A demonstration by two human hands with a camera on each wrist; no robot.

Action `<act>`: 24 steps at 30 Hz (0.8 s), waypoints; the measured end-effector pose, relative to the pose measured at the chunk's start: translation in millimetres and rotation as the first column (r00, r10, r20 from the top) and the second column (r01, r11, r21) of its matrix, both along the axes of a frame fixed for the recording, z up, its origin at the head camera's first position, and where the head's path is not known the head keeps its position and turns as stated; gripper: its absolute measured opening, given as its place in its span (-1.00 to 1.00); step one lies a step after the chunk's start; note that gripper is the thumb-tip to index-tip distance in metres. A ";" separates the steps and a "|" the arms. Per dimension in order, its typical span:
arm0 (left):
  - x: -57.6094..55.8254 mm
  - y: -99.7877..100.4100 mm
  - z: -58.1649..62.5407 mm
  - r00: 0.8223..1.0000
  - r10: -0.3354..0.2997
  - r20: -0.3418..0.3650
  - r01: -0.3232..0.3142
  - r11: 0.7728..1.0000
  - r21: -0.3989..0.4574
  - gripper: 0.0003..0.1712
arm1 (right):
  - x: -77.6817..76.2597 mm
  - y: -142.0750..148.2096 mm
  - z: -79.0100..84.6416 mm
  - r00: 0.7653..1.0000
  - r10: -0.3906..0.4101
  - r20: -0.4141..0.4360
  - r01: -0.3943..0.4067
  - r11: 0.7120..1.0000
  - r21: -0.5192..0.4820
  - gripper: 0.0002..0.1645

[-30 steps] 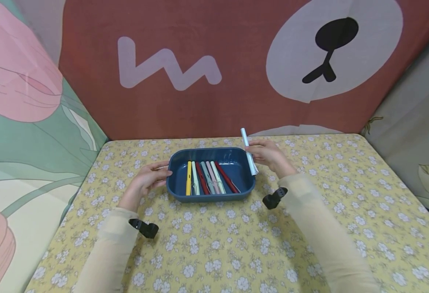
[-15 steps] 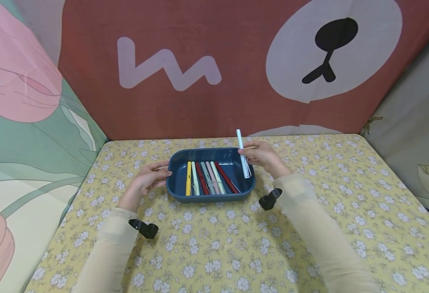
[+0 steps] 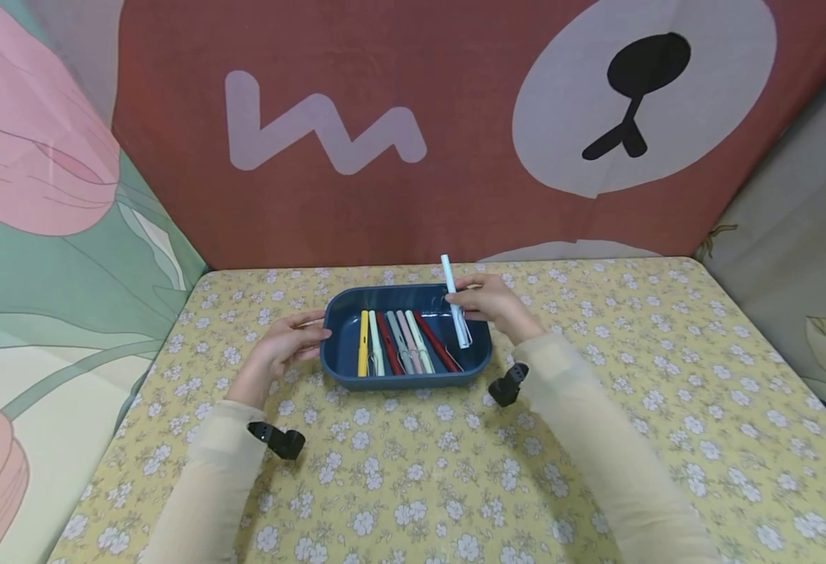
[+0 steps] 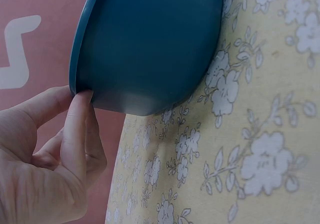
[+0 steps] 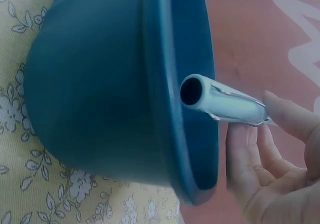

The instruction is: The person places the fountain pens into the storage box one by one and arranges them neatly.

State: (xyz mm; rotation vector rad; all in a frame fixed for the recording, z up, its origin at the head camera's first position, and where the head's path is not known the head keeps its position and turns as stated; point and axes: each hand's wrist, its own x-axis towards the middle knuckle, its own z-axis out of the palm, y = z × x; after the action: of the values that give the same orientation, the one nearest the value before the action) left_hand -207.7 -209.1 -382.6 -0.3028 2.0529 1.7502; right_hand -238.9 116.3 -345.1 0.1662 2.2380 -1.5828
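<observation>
A dark blue oval-cornered tub (image 3: 405, 382) stands on the table, with several pens side by side in it: a yellow pen (image 3: 363, 345) at the left, then pale green, red, grey-blue and pink ones, and a dark red pen (image 3: 437, 341) slanting at the right. My left hand (image 3: 288, 343) pinches the tub's left rim between thumb and fingers, as the left wrist view also shows. Above the tub's right part, my right hand (image 3: 492, 304) pinches a pale blue pen (image 3: 457, 313) around its middle. The pen is tilted, its clip and dark-ended cap (image 5: 230, 103) pointing down toward me.
A yellow flowered cloth (image 3: 413, 470) covers the table. Behind its far edge rises a reddish-brown fabric backdrop (image 3: 455, 204) with a cartoon face. More printed fabric (image 3: 53, 274) hangs at the left side.
My right hand has carried the pale blue pen leftward, from the tub's right rim to over its inside. The left hand and the pens in the tub stay put.
</observation>
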 end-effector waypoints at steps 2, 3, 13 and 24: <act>0.1 0.0 0.2 1.000 -0.002 -0.002 0.002 1.000 0.003 -0.29 | 0.1 -2.3 -0.2 1.000 0.002 -0.003 -0.002 1.000 0.011 -0.47; 0.0 0.2 0.0 1.000 -0.001 -0.003 0.001 1.000 0.003 -0.29 | -0.2 -3.3 -1.0 1.000 0.003 -0.004 -0.002 1.000 0.019 -0.48; -0.8 0.3 0.2 1.000 0.006 -0.004 -0.006 1.000 0.008 -0.29 | -4.2 -13.7 -10.2 1.000 0.000 0.007 -0.001 0.999 0.033 -0.53; -0.4 0.1 0.1 1.000 0.003 0.003 -0.003 1.000 0.004 -0.29 | -2.2 -25.3 -18.7 1.000 0.011 0.025 -0.014 0.996 0.088 -0.53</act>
State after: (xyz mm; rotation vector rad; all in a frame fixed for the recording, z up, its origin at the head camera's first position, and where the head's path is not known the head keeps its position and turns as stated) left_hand -208.1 -209.0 -382.5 -0.3076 2.0478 1.7548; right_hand -241.1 91.0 -363.9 0.1946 2.2868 -1.4688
